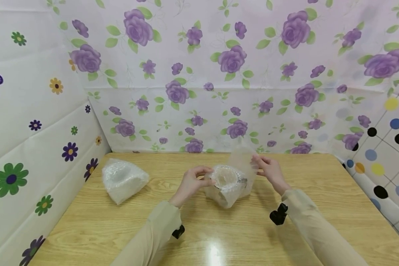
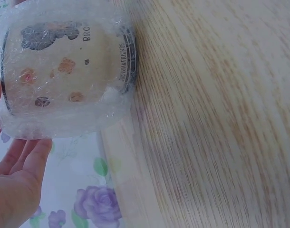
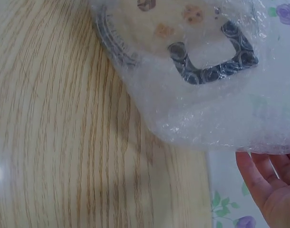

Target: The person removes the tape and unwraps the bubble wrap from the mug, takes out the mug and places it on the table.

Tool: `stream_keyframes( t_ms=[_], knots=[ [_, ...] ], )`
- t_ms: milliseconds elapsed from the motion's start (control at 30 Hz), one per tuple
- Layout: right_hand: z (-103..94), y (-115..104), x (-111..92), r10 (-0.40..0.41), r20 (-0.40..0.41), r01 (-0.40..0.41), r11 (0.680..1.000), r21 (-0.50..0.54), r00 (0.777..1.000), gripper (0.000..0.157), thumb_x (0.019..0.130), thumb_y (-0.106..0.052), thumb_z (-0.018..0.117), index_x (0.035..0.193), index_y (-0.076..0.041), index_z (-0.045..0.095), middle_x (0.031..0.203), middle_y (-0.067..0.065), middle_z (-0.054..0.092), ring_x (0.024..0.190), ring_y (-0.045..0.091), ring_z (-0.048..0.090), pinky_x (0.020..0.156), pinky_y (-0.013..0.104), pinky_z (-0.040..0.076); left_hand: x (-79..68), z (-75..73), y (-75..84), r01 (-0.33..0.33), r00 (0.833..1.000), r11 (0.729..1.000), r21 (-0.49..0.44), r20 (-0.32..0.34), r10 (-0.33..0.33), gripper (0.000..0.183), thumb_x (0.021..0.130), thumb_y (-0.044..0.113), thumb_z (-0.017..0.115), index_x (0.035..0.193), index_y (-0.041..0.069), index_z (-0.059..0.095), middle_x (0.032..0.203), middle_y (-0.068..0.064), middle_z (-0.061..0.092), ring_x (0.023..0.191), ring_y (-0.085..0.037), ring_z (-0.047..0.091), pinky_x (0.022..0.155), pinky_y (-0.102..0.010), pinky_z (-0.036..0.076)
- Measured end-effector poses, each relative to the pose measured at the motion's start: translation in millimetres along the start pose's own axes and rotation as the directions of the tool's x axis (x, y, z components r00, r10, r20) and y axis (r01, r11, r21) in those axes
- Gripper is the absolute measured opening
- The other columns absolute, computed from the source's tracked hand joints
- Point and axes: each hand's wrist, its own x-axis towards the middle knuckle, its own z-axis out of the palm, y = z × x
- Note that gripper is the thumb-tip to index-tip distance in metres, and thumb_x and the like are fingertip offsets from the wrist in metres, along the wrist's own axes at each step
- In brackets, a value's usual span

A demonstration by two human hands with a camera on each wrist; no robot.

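Note:
A cream mug (image 2: 59,71) with a dark, angular handle (image 3: 211,73) stands on the table inside a loose layer of bubble wrap (image 1: 244,184). Printed cookies and lettering show through the plastic in both wrist views. My left hand (image 1: 194,183) grips the wrapped mug from its left side, thumb in front and fingers behind near the rim. On the other side, my right hand (image 1: 269,171) pinches the raised edge of the bubble wrap, a flap of which stands up behind the mug. Its fingertips are partly hidden by the plastic in the right wrist view.
Another bubble-wrapped bundle (image 1: 123,181) lies at the left of the wooden table (image 1: 103,229); its contents do not show. A flowered sheet (image 1: 199,74) hangs along the table's back edge, with patterned sheets at both sides.

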Motion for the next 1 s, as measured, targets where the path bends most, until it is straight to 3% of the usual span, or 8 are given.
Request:
stream_keyframes(
  t_ms=[400,667,1000],
  knots=[
    [-6.1,6,4,0.038,-0.041,-0.04,0.999,-0.037,0.998,0.065,0.09,-0.044,0.05,0.129,0.009,0.043,0.117,0.027,0.051,0.102,0.036,0.052,0.083,0.041,0.046,0.8,1.2,-1.7,-0.008,1.0,1.0,-0.009,0.002,0.008,0.03,0.077,-0.001,0.07,0.105,-0.008,0.061,0.118,-0.018,0.054,0.109,-0.033,0.048,0.086,-0.039,0.044],
    [-9.5,8,3,0.031,-0.051,-0.032,0.999,-0.021,0.998,0.061,0.092,-0.04,0.05,0.127,0.011,0.044,0.114,0.029,0.051,0.101,0.036,0.053,0.085,0.042,0.044,1.1,1.1,-1.0,0.007,1.0,1.0,-0.022,-0.001,-0.007,0.03,0.077,-0.001,0.07,0.105,-0.007,0.061,0.118,-0.016,0.054,0.109,-0.034,0.048,0.085,-0.035,0.045],
    [-14.5,11,-2,0.071,-0.083,-0.078,0.993,-0.084,0.994,0.055,0.094,-0.033,0.048,0.127,0.011,0.041,0.115,0.029,0.05,0.104,0.038,0.051,0.086,0.04,0.044,-0.5,-0.3,0.7,0.016,1.0,1.0,-0.016,0.001,-0.016,0.03,0.078,0.0,0.069,0.106,-0.008,0.061,0.119,-0.016,0.053,0.11,-0.033,0.047,0.085,-0.035,0.045]
  ],
)
